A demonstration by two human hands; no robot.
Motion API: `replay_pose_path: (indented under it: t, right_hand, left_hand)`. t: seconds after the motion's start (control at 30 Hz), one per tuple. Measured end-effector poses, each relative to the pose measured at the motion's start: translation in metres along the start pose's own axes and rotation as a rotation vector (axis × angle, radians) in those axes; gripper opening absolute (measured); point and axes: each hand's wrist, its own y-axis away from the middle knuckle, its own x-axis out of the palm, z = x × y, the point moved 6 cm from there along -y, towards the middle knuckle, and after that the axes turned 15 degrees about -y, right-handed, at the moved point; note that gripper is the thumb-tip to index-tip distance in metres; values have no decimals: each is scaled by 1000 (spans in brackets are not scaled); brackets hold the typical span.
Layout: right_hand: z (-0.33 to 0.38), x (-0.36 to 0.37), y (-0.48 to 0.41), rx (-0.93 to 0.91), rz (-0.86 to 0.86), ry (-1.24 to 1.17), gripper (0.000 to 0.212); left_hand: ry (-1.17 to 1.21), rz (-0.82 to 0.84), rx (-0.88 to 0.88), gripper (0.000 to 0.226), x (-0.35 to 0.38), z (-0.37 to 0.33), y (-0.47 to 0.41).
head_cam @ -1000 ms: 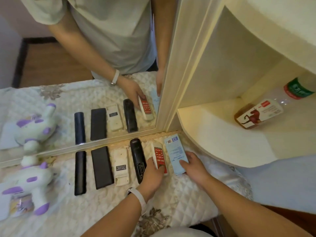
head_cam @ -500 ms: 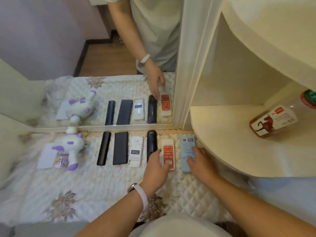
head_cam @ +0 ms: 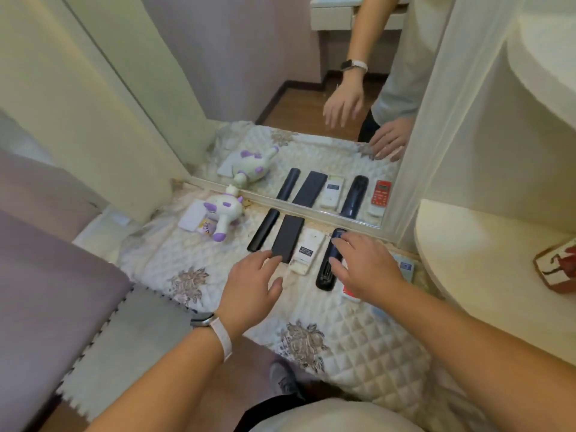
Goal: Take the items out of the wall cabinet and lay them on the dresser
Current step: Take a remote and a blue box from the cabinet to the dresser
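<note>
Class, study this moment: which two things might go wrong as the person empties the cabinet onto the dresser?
The bottle lies on its side on the curved shelf; a nudge might roll it off. The right hand spreads over the dark remote in a close-packed row, so a careless sweep may knock neighbours askew.

Back edge of the dresser point(head_cam: 343, 332) is pretty jammed: row of remotes point(head_cam: 288, 241) right up by the mirror point(head_cam: 311, 151), plush toy point(head_cam: 223, 213) in the back left corner. Front half is just quilted cover, easy way in. At the right edge the rounded cabinet shelf point(head_cam: 483, 244) sticks out, with a bottle point(head_cam: 558, 266) on it.
</note>
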Motion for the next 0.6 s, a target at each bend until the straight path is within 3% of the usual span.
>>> replay_pose_path:
  t: [0.3, 0.6]
  right_hand:
    - [141, -8, -18, -315, 10, -6, 50]
    - [316, 42, -26, -617, 73, 110, 46]
  left_hand:
    - [-113, -174, -169, 44, -63, 74, 65]
    - [-125, -263, -413, 47, -111, 202, 184]
